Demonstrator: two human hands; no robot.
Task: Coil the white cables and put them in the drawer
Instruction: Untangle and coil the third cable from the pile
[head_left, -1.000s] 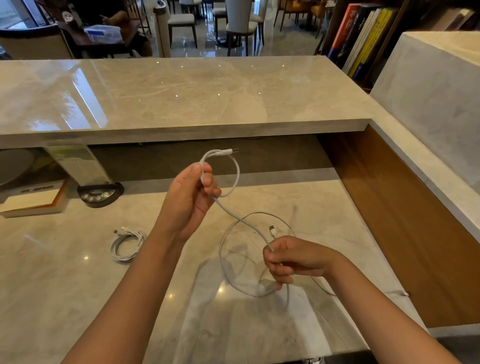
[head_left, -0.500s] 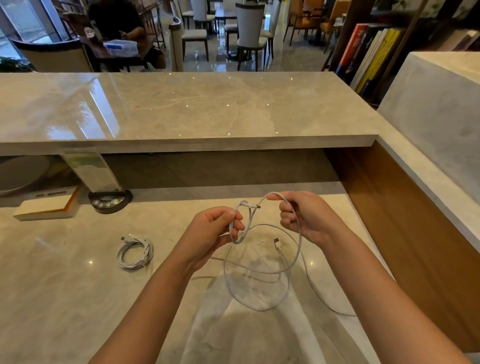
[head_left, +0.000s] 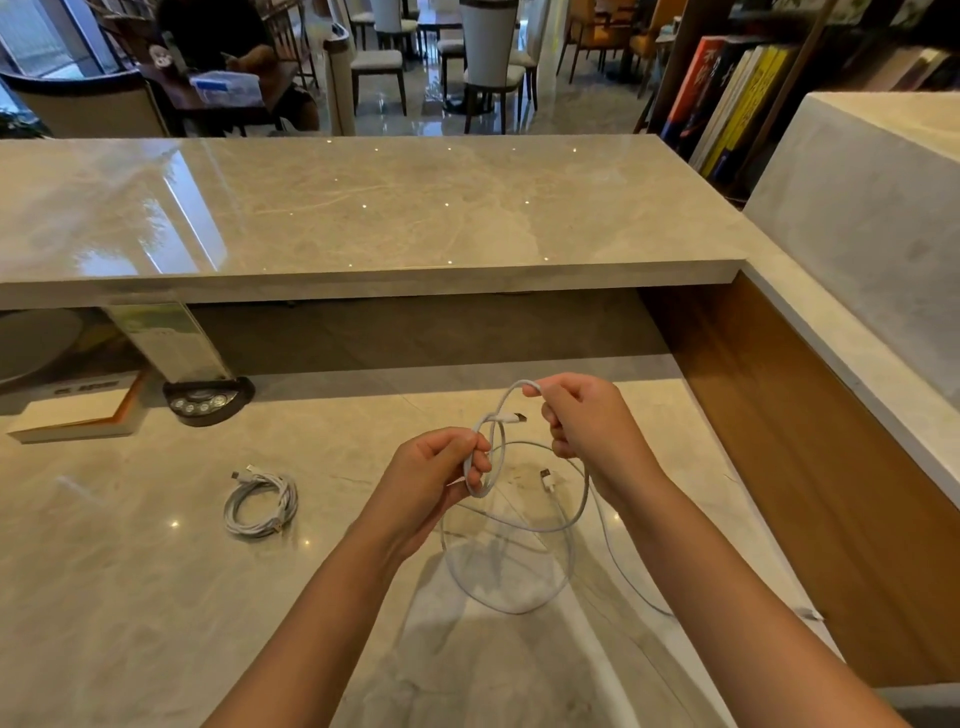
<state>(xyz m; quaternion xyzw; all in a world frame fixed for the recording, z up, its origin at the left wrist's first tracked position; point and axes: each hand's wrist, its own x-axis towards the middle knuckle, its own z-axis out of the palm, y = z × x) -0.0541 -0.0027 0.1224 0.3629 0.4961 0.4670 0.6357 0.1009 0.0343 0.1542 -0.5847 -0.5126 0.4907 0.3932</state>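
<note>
White cable hangs between both hands above the marble desk. The left hand has its fingers curled round a small loop of it, with one plug sticking out to the right just above the knuckles. The right hand pinches the cable where it arches up from that loop, fingers curled. Below the hands the slack falls in wide loops (one loose plug dangles inside them) and a strand trails off to the right along the desk. A second cable, the coil, lies already wound on the desk, well to the left of the hands. Near the back left corner sit a book and a dark stand.
</note>
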